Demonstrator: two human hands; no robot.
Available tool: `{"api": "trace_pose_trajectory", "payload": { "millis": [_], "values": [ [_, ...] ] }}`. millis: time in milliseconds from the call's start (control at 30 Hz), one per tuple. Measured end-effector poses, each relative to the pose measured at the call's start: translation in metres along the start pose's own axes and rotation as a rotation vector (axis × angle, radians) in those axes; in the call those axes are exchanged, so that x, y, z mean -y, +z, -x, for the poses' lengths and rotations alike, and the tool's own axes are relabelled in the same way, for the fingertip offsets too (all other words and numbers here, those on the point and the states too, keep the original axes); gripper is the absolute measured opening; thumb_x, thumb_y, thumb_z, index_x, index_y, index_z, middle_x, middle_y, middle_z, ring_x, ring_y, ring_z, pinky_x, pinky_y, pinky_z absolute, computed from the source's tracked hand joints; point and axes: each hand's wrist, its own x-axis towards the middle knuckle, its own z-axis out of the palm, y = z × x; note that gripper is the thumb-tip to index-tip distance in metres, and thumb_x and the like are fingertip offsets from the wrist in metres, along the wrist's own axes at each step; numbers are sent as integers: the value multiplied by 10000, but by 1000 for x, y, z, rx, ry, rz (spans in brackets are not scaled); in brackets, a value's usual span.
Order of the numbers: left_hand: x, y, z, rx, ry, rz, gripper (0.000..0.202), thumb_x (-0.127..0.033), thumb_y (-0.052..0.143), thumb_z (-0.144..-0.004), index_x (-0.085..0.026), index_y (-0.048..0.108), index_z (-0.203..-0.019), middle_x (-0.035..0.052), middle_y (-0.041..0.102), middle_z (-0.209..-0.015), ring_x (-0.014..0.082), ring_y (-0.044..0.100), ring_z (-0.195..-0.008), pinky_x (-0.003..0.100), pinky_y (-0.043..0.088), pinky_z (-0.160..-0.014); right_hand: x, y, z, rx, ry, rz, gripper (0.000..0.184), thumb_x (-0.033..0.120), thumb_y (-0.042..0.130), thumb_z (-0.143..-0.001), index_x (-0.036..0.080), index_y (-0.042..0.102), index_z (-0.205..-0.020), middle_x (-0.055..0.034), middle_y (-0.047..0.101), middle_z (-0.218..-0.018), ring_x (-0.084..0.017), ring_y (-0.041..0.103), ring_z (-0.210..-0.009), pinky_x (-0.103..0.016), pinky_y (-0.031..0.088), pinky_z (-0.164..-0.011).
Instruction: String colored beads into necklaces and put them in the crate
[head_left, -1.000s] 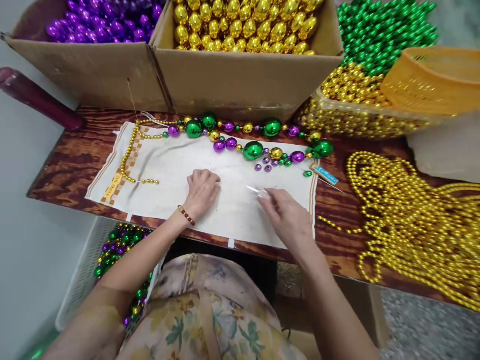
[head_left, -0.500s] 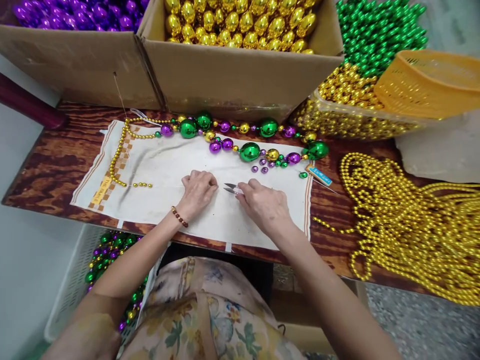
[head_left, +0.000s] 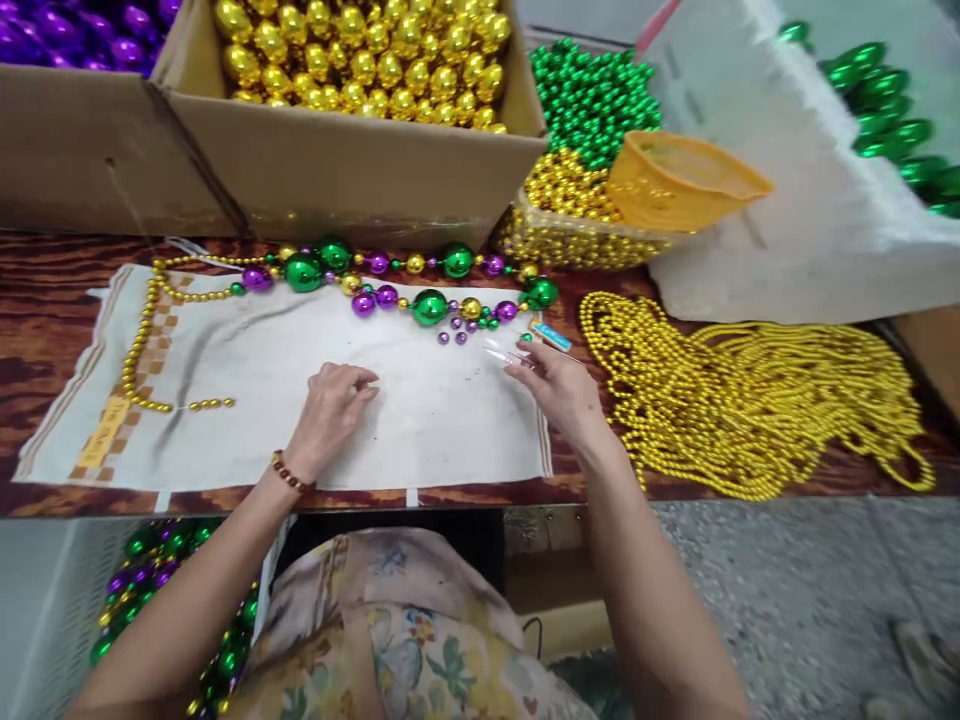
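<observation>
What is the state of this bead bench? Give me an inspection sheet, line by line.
Surface: wooden table under a smudged white cloth.
Job's things: strand of large green, purple and gold beads; small gold strand.
Clutter: gold strand pile, loose purple beads, blue tag.
Hands: left hand curled on the cloth; right hand pinches a blurred pale tool.
Cables: nothing seen.
Surroundings: box of gold beads, box of purple beads, orange basket, grey floor.
</observation>
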Motion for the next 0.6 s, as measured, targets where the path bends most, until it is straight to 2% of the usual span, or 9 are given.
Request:
{"api": "trace_pose_trajectory", "payload": {
  "millis": [67,133,233,333,433,600],
  "values": [
    [-6,3,-1,-1,65,-3,97,-233,542,-914,-220,632,-879,47,669,-862,233,561,-913,376,413,-857,-21,-5,-4,-5,73,70,351,417,590,-910,225,661,-1195,-70,746,-1024,-258,672,-896,-316,450,-705],
    [-15,4,-2,-8,111,-6,136,-208,509,-921,-212,613,-835,53,649,-843,221,565,-876,355,431,-815,-30,-6,-11,-5,35,110,296,388,591,-915,211,678,-1136,-76,740,-1017,-250,661,-909,-306,435,-710],
    [-28,0,-2,-34,115,-7,141,-182,491,-924,-201,599,-836,46,624,-830,189,574,-807,325,434,-751,-31,1,-21,-4,-102,166,262,357,577,-935,176,694,-1084,-112,712,-1090,-264,626,-1007,-330,429,-788],
    [-34,-6,1,-48,97,-7,136,-162,489,-922,-194,594,-842,34,602,-820,165,572,-769,308,430,-722,-26,7,-21,-13,-120,271,285,357,579,-941,160,695,-1111,-148,667,-1189,-314,575,-1105,-401,411,-863],
    [-33,-7,3,-50,44,51,125,-167,493,-922,-190,594,-852,23,582,-818,147,570,-738,298,432,-701,-9,14,-10,-22,-118,303,310,353,568,-948,151,678,-1156,-160,647,-1202,-332,557,-1120,-421,403,-877],
    [-33,-2,3,-46,-22,175,116,-192,514,-919,-188,595,-836,6,567,-807,125,563,-700,284,441,-680,50,36,7,169,-301,-45,242,292,498,-984,207,636,-1164,-64,644,-1177,-206,628,-997,-292,430,-769]
  ]
}}
